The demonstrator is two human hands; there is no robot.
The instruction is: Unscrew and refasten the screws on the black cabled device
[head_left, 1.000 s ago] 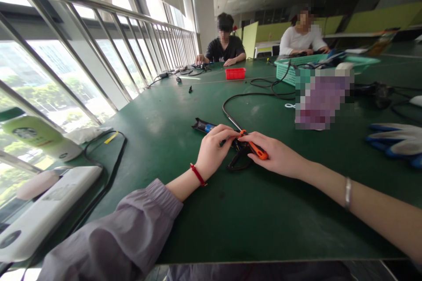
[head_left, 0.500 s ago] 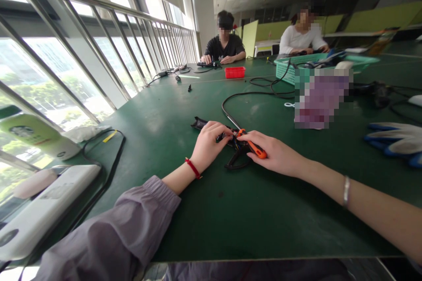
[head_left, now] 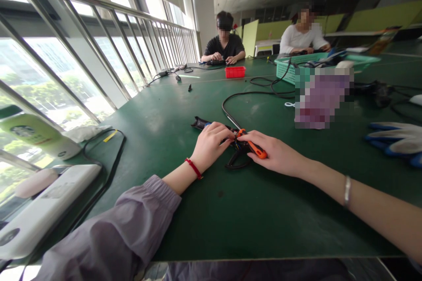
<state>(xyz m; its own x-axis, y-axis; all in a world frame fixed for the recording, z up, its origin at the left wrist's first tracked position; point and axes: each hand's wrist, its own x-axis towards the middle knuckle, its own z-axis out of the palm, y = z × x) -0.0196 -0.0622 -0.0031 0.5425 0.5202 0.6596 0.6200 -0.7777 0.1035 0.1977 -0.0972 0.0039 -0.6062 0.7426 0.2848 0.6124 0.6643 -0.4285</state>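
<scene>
Centre of frame: black device [head_left: 198, 123] lying on the green table [head_left: 263, 219], coloured wires [head_left: 237, 144] exposed near its middle. Left hand [head_left: 212, 140] over it, fingertips drawn narrow at the wires; from where I stand, cannot tell whether they pinch one. Right hand [head_left: 272, 151], just right of centre, fingers closed around an orange-handled tool [head_left: 258, 150]. Black cable [head_left: 227, 102] curves toward upper right. Red tray [head_left: 235, 72]: upper centre. Gloves [head_left: 395, 140]: right edge.

Orange-and-black handle [head_left: 258, 151] aslant beside black device [head_left: 199, 123] with visible wires [head_left: 238, 144]
</scene>
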